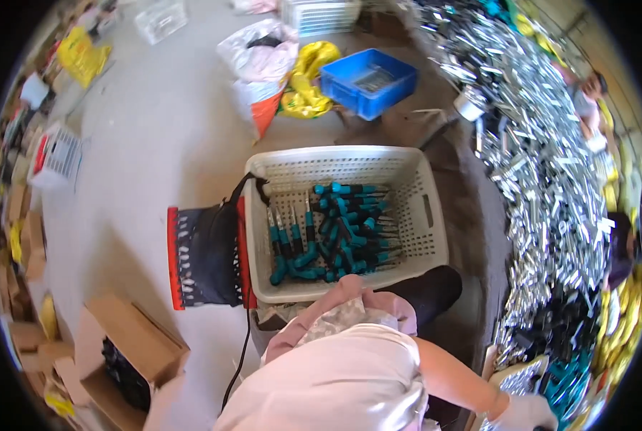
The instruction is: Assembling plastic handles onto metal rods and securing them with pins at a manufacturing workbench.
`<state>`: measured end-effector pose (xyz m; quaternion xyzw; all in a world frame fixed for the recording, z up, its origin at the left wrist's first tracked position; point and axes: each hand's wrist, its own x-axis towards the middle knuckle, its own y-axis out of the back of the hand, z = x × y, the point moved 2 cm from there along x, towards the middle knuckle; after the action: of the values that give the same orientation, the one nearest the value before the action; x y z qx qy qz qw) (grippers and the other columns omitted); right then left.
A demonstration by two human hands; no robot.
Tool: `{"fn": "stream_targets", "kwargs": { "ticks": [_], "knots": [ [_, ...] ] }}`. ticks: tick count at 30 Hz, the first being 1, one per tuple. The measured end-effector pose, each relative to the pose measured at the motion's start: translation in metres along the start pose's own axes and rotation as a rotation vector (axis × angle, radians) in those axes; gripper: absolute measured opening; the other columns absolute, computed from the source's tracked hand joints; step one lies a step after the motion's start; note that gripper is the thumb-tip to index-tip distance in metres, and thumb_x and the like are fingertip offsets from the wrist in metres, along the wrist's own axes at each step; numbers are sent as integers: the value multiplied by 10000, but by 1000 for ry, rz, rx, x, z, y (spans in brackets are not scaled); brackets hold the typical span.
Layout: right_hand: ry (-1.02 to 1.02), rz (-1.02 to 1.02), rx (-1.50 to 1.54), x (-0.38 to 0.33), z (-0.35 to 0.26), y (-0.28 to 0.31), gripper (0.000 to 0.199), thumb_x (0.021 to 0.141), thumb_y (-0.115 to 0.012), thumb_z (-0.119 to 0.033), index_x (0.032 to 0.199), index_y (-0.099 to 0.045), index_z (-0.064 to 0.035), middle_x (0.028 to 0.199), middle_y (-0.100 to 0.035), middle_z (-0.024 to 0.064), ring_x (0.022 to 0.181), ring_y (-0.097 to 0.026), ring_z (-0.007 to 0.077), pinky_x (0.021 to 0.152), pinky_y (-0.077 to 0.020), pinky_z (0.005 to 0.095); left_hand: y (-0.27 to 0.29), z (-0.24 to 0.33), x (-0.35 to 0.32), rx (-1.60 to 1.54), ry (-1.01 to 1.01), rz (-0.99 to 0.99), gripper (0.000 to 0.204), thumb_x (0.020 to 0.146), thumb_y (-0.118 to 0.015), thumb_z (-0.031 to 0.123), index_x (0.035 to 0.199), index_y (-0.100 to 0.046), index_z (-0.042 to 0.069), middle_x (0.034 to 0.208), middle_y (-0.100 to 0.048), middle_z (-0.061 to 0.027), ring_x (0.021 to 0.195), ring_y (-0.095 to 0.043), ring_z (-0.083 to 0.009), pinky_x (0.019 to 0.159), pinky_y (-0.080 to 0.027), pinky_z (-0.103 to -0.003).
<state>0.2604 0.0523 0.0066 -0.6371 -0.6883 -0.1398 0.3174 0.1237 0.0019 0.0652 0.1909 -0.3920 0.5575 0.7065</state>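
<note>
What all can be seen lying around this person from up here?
White basket: one, perforated plastic, centre, on the floor.
Screwdrivers: many, teal and black handles, piled inside the basket.
Blue crate: one, blue, top centre.
Yellow bag: one, left of the blue crate.
White sack: one, whitish with an orange corner, top centre.
Metal parts: a big heap, silvery, along the right side.
Red and black crate: one, left of the basket.
Cardboard box: one, brown, open, lower left.
Another person: one, far right, past the heap.
Right hand: one, white glove, lower right by the heap.
Left hand: not in view.
</note>
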Motion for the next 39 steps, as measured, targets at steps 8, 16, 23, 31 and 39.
{"fn": "stream_targets", "kwargs": {
  "ticks": [8,16,23,31,39],
  "knots": [
    [-502,713,-271,-138,-64,8,562,1047,-419,-530,1276,-574,-40,1083,-670,101,960,-664,219,839,-560,339,83,39,-99,-451,624,-212,600,887,-773,242,1399,-556,19,1227,-708,-145,1114,-679,-187,980,-512,-321],
    [-712,314,97,-157,-89,-16,504,874,-745,-361,1185,-631,19,932,-691,116,762,-667,182,716,-551,322,118,58,-126,457,909,-502,608,761,-837,264,1275,-634,13,1049,-718,-175,967,-726,-240,865,-541,-332],
    [-825,136,29,-146,-99,-8,438,872,-764,-245,1193,-652,31,947,-692,75,825,-637,107,763,-525,270,110,48,-116,440,878,-654,617,788,-844,306,1278,-631,-2,1102,-719,-174,955,-738,-252,867,-553,-322],
    [-966,-302,-321,-127,-113,5,462,831,-802,-336,1173,-705,-42,965,-717,74,887,-665,160,821,-534,312,109,54,-97,748,341,-985,596,761,-843,381,1235,-669,64,1022,-729,-125,802,-715,-290,672,-581,-368],
    [296,-494,-1127,-159,-118,-53,110,830,-616,-203,880,-588,-108,695,-510,58,678,-567,270,709,-461,399,123,31,-101,264,1471,-1000,581,701,-674,42,1279,-673,-5,854,-689,-13,714,-633,-76,658,-522,-244]
  ]
}}
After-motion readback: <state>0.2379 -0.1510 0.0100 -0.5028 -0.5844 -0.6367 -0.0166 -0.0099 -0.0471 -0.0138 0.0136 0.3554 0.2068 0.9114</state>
